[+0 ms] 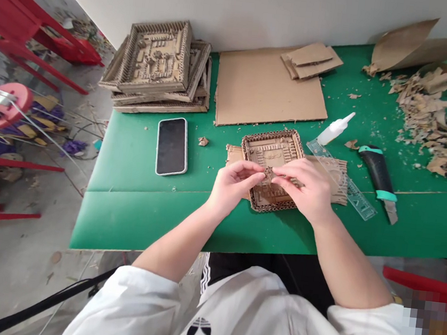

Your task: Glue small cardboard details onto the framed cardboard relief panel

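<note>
A framed cardboard relief point(266, 198) with corrugated edges lies before me, its lower part partly covered by my hands. Just above its middle, my left hand point(233, 182) pinches a small piece of corrugated cardboard point(268, 173) between thumb and fingertips. From the other side my right hand point(306, 186) grips the same piece, thumb and index finger almost meeting those of the left. Under the relief, a strip of corrugated cardboard point(340, 189) sticks out on both sides. The piece's exact shape is too small to make out.
A clear ruler point(360, 200), a white glue bottle point(333, 130) and a utility knife point(380, 172), blade exposed, lie to the right. A phone point(172, 146) is on the left. Behind are stacked cardboard reliefs point(159, 58), a cardboard sheet point(252, 90) and heaped scraps point(432, 110).
</note>
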The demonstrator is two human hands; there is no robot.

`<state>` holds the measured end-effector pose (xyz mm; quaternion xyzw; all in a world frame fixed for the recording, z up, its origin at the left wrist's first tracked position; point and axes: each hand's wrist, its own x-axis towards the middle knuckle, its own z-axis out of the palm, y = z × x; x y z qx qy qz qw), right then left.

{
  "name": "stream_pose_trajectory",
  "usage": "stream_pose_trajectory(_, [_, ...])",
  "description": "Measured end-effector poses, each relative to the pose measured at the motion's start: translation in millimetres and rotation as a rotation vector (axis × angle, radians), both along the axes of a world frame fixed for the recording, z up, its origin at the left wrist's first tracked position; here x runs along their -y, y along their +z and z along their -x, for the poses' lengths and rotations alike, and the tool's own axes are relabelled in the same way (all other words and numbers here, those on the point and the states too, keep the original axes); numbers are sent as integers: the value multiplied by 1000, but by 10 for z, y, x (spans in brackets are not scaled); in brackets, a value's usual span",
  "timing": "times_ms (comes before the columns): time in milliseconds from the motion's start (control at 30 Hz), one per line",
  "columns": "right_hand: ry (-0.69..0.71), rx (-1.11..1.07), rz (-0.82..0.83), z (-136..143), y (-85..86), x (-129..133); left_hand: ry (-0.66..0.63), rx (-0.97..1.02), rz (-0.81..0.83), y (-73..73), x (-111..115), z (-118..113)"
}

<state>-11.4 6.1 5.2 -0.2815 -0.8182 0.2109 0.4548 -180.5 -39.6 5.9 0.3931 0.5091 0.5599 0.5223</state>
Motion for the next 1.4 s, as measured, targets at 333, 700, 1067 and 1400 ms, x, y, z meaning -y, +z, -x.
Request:
stream_pose_trajectory(333, [42,17,76,45,-25,37,-31,105,-7,-8,-1,7])
stream_pose_trajectory(700, [26,-44,188,70,0,70,-37,130,53,-25,-1,10])
stream_pose_trajectory(1067, [40,-31,162,72,-10,74,-50,173,52,-19,0,25])
stream_pose_trajectory(1400, [1,-75,177,73,32,100,-84,156,41,3,10,13])
